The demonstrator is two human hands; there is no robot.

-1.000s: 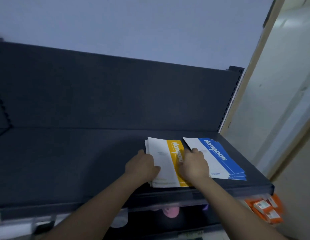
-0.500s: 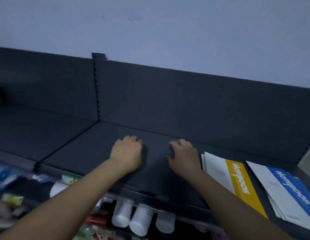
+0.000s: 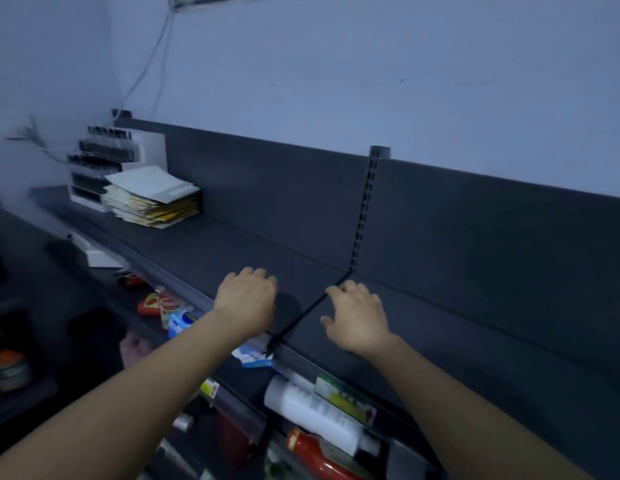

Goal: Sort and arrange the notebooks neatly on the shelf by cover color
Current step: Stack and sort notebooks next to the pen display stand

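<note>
Your step in hand looked to be fetching from the mixed stack of notebooks (image 3: 152,199), which lay at the far left end of the shelf (image 3: 232,251), just beside a white pen rack (image 3: 104,157) and well apart from both hands. To do it well, you needed to carry yourself along the shelf rather than stretch. You also needed to take the stack from both sides, since its covers sat fanned and uneven, and lift it whole so the white and yellow covers could be split out on bare shelf. Your left hand (image 3: 246,303) hung over the front part of the shelf, knuckles up, fingers loosely curled and holding nothing. Your right hand (image 3: 357,317) was near it, across the dark seam (image 3: 308,308) between two shelf boards, palm down, fingers slack and a little spread, likewise empty. Both forearms reached forward from below, roughly parallel.
</note>
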